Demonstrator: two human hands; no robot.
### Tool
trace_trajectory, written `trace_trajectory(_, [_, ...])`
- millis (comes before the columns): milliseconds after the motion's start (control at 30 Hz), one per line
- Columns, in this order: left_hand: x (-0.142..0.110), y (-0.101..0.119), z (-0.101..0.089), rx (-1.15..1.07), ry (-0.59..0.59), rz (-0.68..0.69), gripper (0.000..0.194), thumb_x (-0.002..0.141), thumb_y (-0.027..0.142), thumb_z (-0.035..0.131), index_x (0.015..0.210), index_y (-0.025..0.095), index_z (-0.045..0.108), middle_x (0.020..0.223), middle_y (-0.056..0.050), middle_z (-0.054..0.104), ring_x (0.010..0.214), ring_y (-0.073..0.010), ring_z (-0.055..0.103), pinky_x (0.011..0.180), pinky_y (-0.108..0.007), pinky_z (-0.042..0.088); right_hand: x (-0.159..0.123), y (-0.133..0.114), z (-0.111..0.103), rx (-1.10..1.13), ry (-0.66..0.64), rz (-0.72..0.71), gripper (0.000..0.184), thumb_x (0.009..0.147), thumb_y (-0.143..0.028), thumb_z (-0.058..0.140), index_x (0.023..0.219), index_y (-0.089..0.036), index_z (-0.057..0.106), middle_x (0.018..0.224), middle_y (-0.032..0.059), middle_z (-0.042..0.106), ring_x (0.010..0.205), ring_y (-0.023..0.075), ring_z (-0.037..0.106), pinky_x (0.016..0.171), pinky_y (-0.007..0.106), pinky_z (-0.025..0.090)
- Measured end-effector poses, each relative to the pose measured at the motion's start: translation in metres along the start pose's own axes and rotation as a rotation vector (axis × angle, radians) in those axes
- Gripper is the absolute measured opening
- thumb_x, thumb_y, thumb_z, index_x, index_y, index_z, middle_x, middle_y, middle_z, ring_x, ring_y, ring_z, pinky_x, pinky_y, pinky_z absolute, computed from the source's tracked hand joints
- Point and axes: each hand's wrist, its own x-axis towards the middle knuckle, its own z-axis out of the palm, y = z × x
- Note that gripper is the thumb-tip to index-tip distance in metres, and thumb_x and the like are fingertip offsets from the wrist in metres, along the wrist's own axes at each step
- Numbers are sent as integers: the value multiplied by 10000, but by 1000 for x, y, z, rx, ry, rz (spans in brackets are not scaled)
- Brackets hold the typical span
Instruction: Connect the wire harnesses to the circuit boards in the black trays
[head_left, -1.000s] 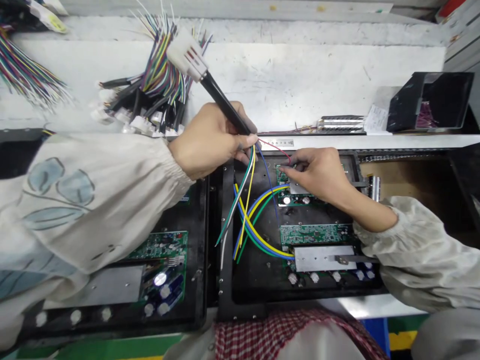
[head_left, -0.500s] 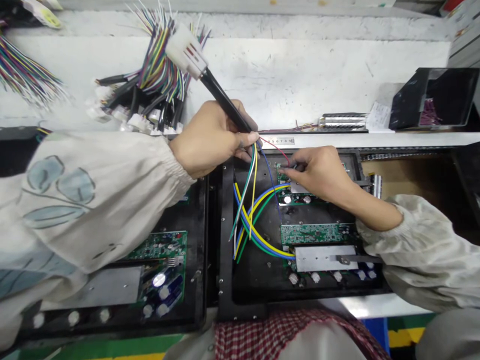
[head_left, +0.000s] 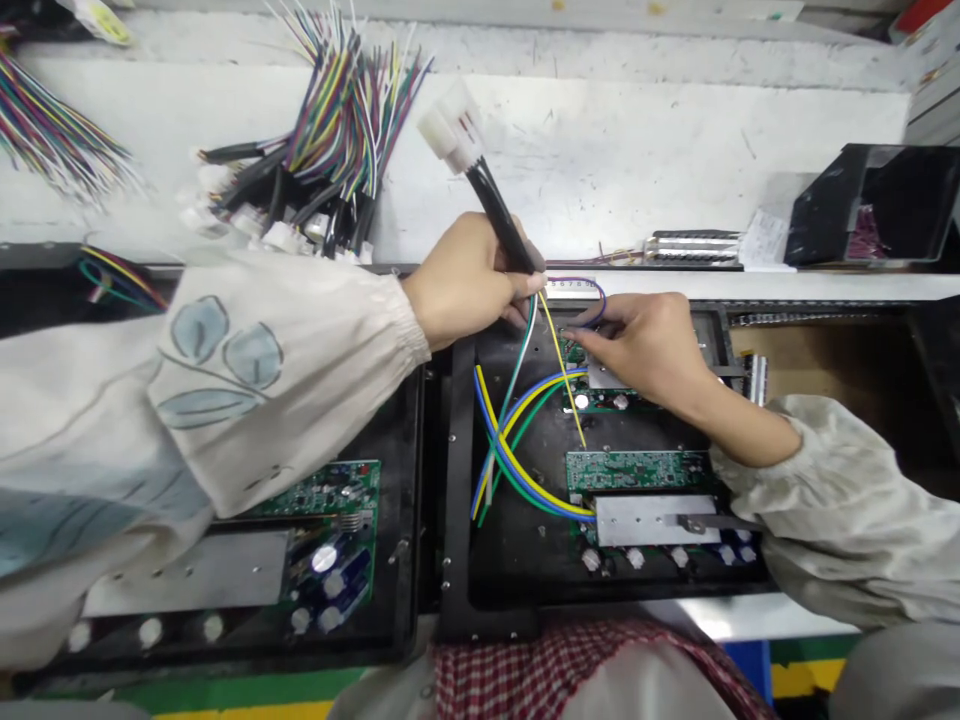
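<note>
Two hands at black enclosure tray (head_left: 459, 480); lead routing at PCB judged to be the step in hand. L hand (head_left: 465, 280) closed round black-sleeved harness (head_left: 499, 220), fingers wrapped, white connector (head_left: 450, 125) at top end, yellow lead (head_left: 559, 360) and others running down into tray. R hand (head_left: 637, 345) has fingers pressed together at small green PCB (head_left: 576, 350), blue loop wire (head_left: 602, 300) just above; pinch on wire unconfirmed. Next move calls for steady L hold, leads kept clear of PCB. Spare harness bundle (head_left: 330, 170) on white bench (head_left: 600, 170).
</note>
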Motion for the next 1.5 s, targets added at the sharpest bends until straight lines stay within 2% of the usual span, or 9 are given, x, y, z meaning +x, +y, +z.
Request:
trace_trajectory(233, [1,1,-2,26,12,-21,169,744,-24,597,680,104,506,542,54,512,484,-56,566,546,-176,458,2,2,4,-70,-17,-3,84,747,-193,698,801,-166,756,740,53,734,652,208,659,609,299,441])
trace_trajectory(367, [2,0,-2,-7,18,-11,168,748,-28,588,671,100,512,531,46,523,479,-65,566,529,-178,460,-3,-4,-6,-170,-82,7,119,738,-254,736,797,-152,750,748,85,727,675,232,657,624,319,435])
trace_trajectory(433, [2,-1,-1,-21,30,-22,162,759,-24,577,665,96,520,530,37,527,471,-69,560,519,-183,465,-10,-10,-14,-171,-146,-2,166,715,-307,764,784,-157,746,738,83,721,660,228,647,605,318,427])
trace_trajectory(533, [4,-1,0,-53,68,-43,141,768,-17,574,678,87,544,566,21,545,488,-74,563,527,-202,490,-20,-18,-20,30,-323,-22,111,739,-295,747,727,-184,738,628,20,689,556,163,607,550,281,408])
trace_trajectory(633, [5,-2,1,-73,72,-31,111,773,-12,579,706,76,566,619,-3,584,514,-92,583,537,-237,522,-17,-17,-16,141,-191,18,104,765,-273,723,721,-180,738,617,7,688,536,139,588,546,269,406])
trace_trajectory(733, [6,-3,1,-43,55,-20,98,777,-7,577,714,68,570,585,-2,584,479,-103,580,501,-239,513,-9,-10,-6,43,-18,26,73,747,-244,729,736,-174,746,681,28,715,558,150,592,551,275,402])
trace_trajectory(1067, [4,-2,0,66,80,35,120,755,25,610,664,91,570,595,18,563,485,-62,535,473,-169,406,-8,-3,2,-43,8,4,69,753,-218,697,761,-176,752,706,33,728,582,164,612,569,271,410])
trace_trajectory(1267, [3,0,1,-79,42,-10,176,743,-46,572,660,103,528,576,36,550,478,-68,547,477,-188,453,-6,-1,4,-67,7,-18,75,761,-200,681,764,-173,750,709,36,726,605,169,623,590,270,414])
trace_trajectory(1500, [3,3,2,-12,65,-22,199,759,-30,591,624,95,516,497,57,500,402,-47,486,409,-170,383,-10,-13,-10,-224,-118,8,111,747,-256,733,789,-154,746,752,79,723,661,206,630,611,297,389])
